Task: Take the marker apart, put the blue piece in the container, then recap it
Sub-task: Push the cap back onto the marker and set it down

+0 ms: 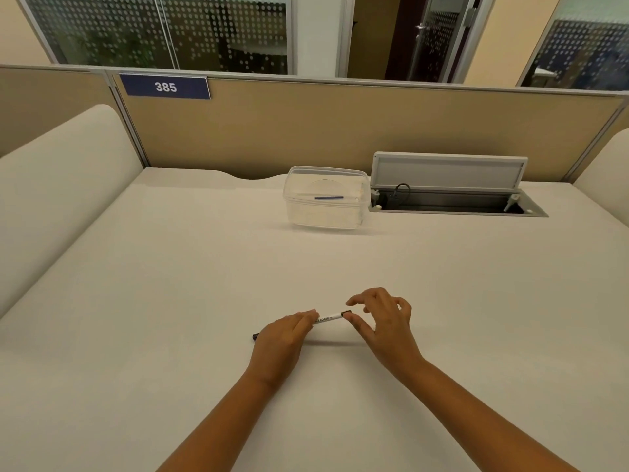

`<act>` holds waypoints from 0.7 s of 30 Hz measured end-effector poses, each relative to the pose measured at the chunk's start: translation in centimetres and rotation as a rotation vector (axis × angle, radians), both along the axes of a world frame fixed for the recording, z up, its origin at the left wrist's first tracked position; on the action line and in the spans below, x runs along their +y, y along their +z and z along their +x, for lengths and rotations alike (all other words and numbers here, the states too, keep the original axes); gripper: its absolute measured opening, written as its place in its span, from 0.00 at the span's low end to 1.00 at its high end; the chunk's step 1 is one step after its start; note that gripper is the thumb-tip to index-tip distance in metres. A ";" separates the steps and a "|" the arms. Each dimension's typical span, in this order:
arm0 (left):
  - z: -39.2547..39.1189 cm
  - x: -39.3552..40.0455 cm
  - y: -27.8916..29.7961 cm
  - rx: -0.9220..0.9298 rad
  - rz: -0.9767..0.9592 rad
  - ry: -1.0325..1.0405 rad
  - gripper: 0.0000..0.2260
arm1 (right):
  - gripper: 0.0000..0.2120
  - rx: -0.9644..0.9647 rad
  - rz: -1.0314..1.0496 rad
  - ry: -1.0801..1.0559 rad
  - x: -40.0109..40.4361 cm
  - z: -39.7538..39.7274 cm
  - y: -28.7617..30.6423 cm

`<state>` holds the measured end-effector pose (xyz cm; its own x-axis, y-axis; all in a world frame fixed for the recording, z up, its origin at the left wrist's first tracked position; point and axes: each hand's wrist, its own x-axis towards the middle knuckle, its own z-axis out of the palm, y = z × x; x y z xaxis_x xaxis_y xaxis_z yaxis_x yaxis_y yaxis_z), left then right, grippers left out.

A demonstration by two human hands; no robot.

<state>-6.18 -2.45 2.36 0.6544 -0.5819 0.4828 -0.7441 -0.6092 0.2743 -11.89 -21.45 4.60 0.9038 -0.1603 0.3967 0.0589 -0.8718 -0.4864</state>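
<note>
Marker [329,317]: white barrel, printed lettering, lying low over the table [170,301] near the front edge; contact with the surface not determinable. Long axis running from lower left to upper right, dark tip end [256,335] projecting past the left hand, dark end piece [346,314] at the right.

Left hand [280,338]: laid over the left half of the barrel, fingers curled round it, holding it steady. Exact wrap of the fingers hidden beneath the palm.

Right hand [381,318]: thumb [357,327] touching or just beside the dark end piece from below, index finger [355,300] raised above it, a clear gap between the two. Remaining fingers loosely curled, gripping nothing. Not yet closed on the end piece.

Governing relation: end piece lying directly between thumb and index finger of the right hand, on the barrel's axis; right hand nearer by far. Judged to require only a short closing pinch, then a push or twist along that axis.

Container [325,212]: clear plastic, open, well apart at the far side of the table, blue piece [328,197] already lying inside. Recapping judged to be the step in hand.

Beyond: open cable hatch [449,172] just beside the container, partition [306,131] with sign 385 [165,86].
</note>
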 end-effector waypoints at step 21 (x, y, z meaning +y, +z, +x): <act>-0.1 -0.1 0.3 -0.018 0.015 -0.007 0.21 | 0.18 0.111 0.063 0.043 0.1 -0.7 -0.2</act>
<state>-6.28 -2.57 2.70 0.6415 -0.5941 0.4854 -0.7533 -0.6076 0.2517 -12.62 -21.33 4.37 0.9483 -0.1418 0.2839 0.0381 -0.8374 -0.5453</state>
